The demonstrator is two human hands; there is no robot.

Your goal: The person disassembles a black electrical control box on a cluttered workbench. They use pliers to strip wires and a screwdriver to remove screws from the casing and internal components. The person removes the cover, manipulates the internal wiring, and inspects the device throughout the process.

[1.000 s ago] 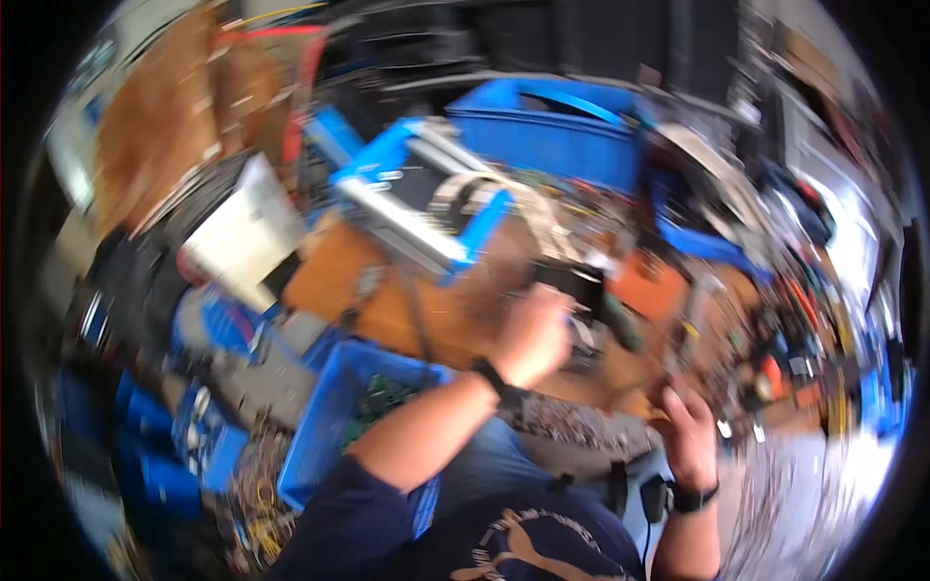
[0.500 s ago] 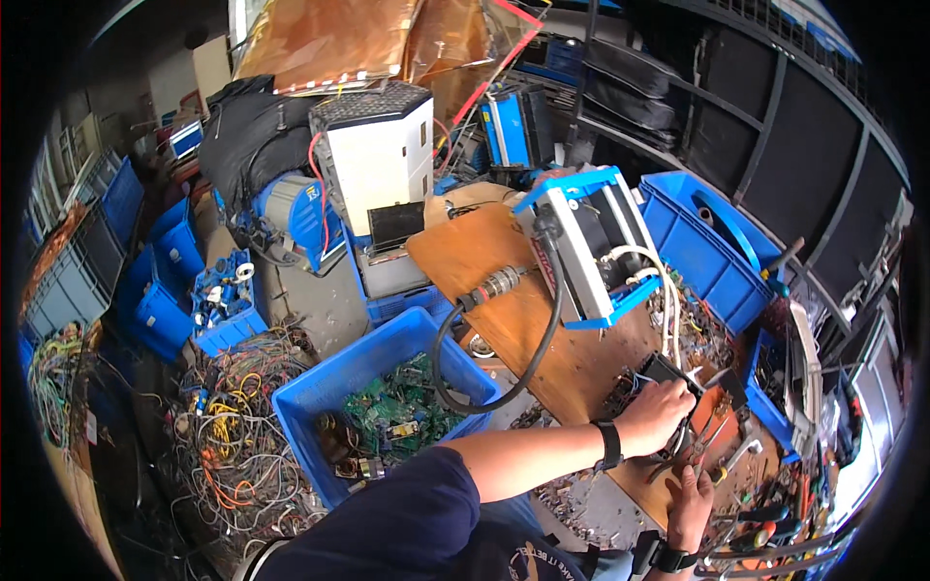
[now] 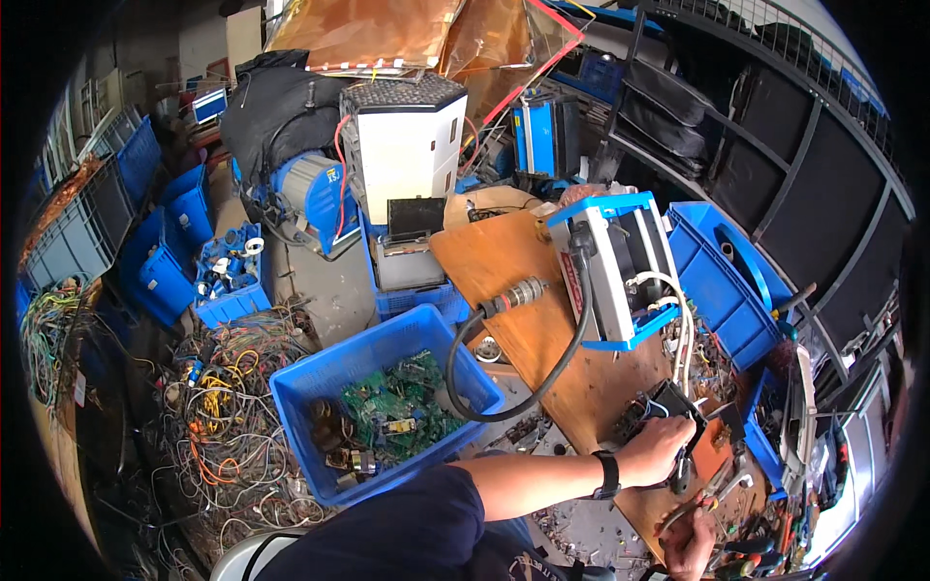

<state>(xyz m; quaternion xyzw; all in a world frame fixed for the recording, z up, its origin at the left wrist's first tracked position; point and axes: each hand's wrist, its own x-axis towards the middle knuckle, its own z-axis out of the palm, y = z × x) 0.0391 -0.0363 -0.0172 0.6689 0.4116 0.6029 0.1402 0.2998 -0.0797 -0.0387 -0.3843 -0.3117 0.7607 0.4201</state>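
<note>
My left hand [image 3: 659, 450], wearing a dark wrist band, is closed on the edge of a black boxy part [image 3: 666, 397] with wires at the right side of the wooden board. White cables [image 3: 686, 344] run from this part up to a blue-and-white framed unit [image 3: 610, 271]. Nearer to me, at the lower right, my right hand [image 3: 690, 544] is closed round the handles of a pair of pliers [image 3: 705, 499], their jaws pointing away from me. The pliers are apart from the black part. My left hand hides some of the black part.
The wooden board [image 3: 504, 252] carries a thick black cable with a metal connector [image 3: 518, 295]. A blue crate [image 3: 300, 387] of green circuit boards [image 3: 387, 402] stands left of it. Tangled wires [image 3: 223, 426] cover the floor further left. Screwdrivers [image 3: 756, 562] lie lower right.
My right hand and the pliers have drawn back toward me, away from the black part. My left hand keeps its grip there. The whole view has shifted slightly.
</note>
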